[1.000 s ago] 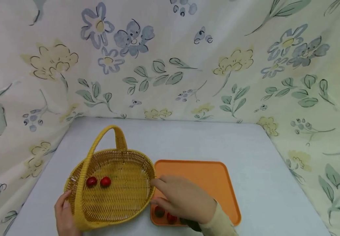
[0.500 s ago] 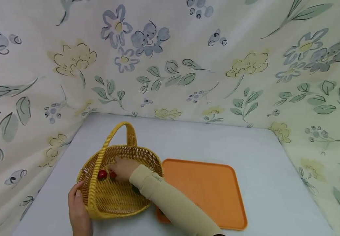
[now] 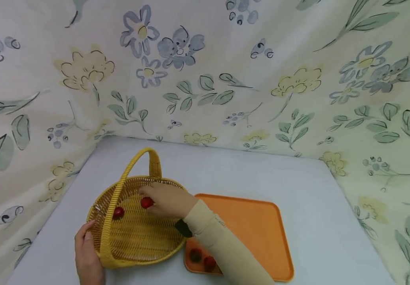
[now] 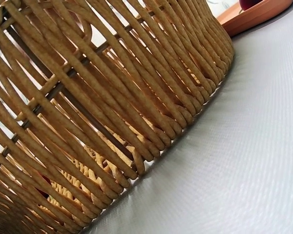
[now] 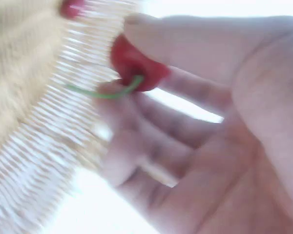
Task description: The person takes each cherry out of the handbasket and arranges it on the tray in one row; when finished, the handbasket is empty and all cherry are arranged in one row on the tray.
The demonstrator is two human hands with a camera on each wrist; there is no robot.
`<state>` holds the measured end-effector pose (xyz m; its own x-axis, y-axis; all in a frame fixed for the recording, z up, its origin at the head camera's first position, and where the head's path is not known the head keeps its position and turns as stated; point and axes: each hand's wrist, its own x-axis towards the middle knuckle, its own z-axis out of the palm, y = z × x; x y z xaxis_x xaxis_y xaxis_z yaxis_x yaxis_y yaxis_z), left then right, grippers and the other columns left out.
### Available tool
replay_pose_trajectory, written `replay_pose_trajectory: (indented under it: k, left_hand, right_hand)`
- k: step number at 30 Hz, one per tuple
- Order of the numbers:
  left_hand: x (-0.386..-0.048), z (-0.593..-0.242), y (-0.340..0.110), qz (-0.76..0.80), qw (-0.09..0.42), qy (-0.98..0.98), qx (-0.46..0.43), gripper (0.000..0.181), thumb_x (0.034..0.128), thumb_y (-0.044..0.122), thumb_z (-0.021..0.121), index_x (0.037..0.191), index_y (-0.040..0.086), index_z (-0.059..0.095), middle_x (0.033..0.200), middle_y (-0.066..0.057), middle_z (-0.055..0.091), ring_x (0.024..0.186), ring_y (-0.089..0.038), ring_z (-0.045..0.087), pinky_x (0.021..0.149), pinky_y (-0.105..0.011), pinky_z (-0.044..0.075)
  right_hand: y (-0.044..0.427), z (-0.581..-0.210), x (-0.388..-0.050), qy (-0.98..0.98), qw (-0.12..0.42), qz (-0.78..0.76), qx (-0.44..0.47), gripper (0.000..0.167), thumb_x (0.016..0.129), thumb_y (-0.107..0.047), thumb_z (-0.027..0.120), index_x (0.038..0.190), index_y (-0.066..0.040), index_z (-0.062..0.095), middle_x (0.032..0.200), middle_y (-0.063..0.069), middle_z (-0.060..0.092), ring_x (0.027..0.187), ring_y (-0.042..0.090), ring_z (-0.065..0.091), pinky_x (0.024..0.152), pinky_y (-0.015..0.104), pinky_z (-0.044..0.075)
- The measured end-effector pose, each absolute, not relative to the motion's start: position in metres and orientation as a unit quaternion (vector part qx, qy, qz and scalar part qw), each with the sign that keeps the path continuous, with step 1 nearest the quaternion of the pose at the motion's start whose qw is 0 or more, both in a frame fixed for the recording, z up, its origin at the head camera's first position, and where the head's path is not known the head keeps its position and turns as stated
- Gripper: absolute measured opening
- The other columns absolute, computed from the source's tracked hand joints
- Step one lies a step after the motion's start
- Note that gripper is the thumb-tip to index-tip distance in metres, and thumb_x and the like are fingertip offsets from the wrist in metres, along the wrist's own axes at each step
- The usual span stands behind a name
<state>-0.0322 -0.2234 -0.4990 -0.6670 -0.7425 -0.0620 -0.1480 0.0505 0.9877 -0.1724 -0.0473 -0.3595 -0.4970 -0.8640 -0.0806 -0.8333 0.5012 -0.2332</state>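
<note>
A yellow woven basket with a tall arched handle stands at the left of the table. My left hand holds its left rim; the left wrist view shows only the basket's outer wall. Over the inside of the basket, my right hand pinches a red cherry between thumb and fingers. The right wrist view, blurred, shows this cherry with its curved green stem. Another cherry lies at the left inside the basket.
An orange tray lies to the right of the basket, partly under my right sleeve. In its near left corner are a dark round fruit and a red one. A floral cloth hangs behind the table.
My right hand went from above the tray's left edge into the basket and took hold of one cherry. Since then it has drawn back slightly rightward with it. My left hand stays at the rim.
</note>
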Motion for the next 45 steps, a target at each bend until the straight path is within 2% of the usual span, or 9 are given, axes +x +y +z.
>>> replay_pose_trajectory:
  k: [3,8,14,19,22,28,34,40,45]
  left_hand:
    - [-0.031,-0.498,-0.224,-0.596,0.252,-0.685,0.335,0.043,0.1055,0.031,0.020,0.140,0.022,0.044,0.149,0.002,0.034,0.142,-0.003,0.019,0.117,-0.025,0.008]
    - [-0.030,-0.492,-0.224,-0.585,0.252,-0.684,0.354,0.043,0.1053,0.029,0.020,0.139,0.022,0.045,0.147,0.002,0.036,0.141,-0.002,0.021,0.117,-0.023,0.010]
    - [-0.026,-0.492,-0.231,-0.596,0.257,-0.659,0.380,0.041,0.1050,0.027,0.022,0.135,0.025,0.050,0.139,0.008,0.041,0.132,0.003,0.030,0.113,-0.019,0.017]
    - [-0.027,-0.494,-0.238,-0.624,0.253,-0.630,0.386,0.040,0.1049,0.027,0.024,0.133,0.028,0.052,0.140,0.009,0.041,0.132,0.001,0.030,0.114,-0.022,0.018]
    - [-0.030,-0.498,-0.241,-0.624,0.246,-0.624,0.401,0.040,0.1049,0.028,0.024,0.132,0.030,0.053,0.140,0.010,0.041,0.133,0.002,0.029,0.115,-0.023,0.016]
    - [-0.033,-0.499,-0.236,-0.619,0.246,-0.630,0.399,0.039,0.1050,0.028,0.024,0.133,0.030,0.052,0.139,0.012,0.043,0.132,0.004,0.029,0.114,-0.019,0.015]
    - [-0.034,-0.495,-0.230,-0.648,0.256,-0.603,0.389,0.038,0.1051,0.028,0.026,0.132,0.028,0.053,0.136,0.012,0.043,0.130,0.002,0.032,0.097,0.000,0.024]
    - [-0.036,-0.497,-0.227,-0.634,0.258,-0.622,0.381,0.039,0.1050,0.025,0.024,0.133,0.027,0.051,0.136,0.010,0.043,0.132,0.002,0.031,0.111,-0.014,0.018]
    - [-0.038,-0.501,-0.226,-0.628,0.252,-0.632,0.379,0.038,0.1051,0.026,0.024,0.132,0.028,0.051,0.138,0.010,0.042,0.130,0.003,0.031,0.112,-0.017,0.017]
  right_hand:
    - [-0.009,-0.334,-0.158,0.866,0.064,-0.127,-0.480,0.041,0.095,-0.024,0.060,0.133,-0.015,0.052,0.114,-0.002,0.060,0.095,0.006,0.057,0.078,0.016,0.046]
    - [0.058,-0.319,-0.139,0.869,0.052,-0.234,-0.432,0.026,0.094,-0.019,0.062,0.118,-0.014,0.054,0.101,-0.007,0.060,0.088,0.004,0.056,0.076,0.019,0.048]
    - [0.127,-0.359,-0.108,0.892,0.023,-0.299,-0.339,0.033,0.091,-0.029,0.066,0.122,-0.021,0.055,0.105,-0.015,0.059,0.081,0.003,0.051,0.071,0.021,0.048]
    - [0.168,-0.401,-0.084,0.899,0.013,-0.343,-0.273,0.039,0.085,-0.005,0.069,0.117,-0.026,0.059,0.100,-0.010,0.059,0.079,0.003,0.051,0.064,0.020,0.048]
    - [0.183,-0.417,-0.073,0.903,0.038,-0.361,-0.229,0.037,0.083,0.006,0.066,0.109,-0.018,0.057,0.099,-0.003,0.058,0.085,0.008,0.056,0.067,0.020,0.052]
    - [0.199,-0.438,-0.055,0.922,0.058,-0.339,-0.176,0.034,0.085,-0.002,0.067,0.116,-0.005,0.052,0.107,0.004,0.061,0.092,0.015,0.063,0.072,0.022,0.054]
    - [0.207,-0.456,-0.044,0.952,-0.018,-0.230,-0.203,0.040,0.074,-0.006,0.079,0.109,-0.013,0.062,0.105,-0.007,0.062,0.092,0.015,0.060,0.077,0.031,0.053]
    - [0.213,-0.470,-0.037,0.954,-0.009,-0.222,-0.202,0.037,0.075,-0.011,0.080,0.107,-0.016,0.062,0.107,-0.008,0.058,0.094,0.017,0.058,0.078,0.032,0.053]
    - [0.218,-0.478,-0.035,0.945,-0.060,-0.214,-0.240,0.036,0.075,-0.010,0.079,0.107,-0.015,0.061,0.104,-0.007,0.059,0.091,0.014,0.058,0.074,0.030,0.053]
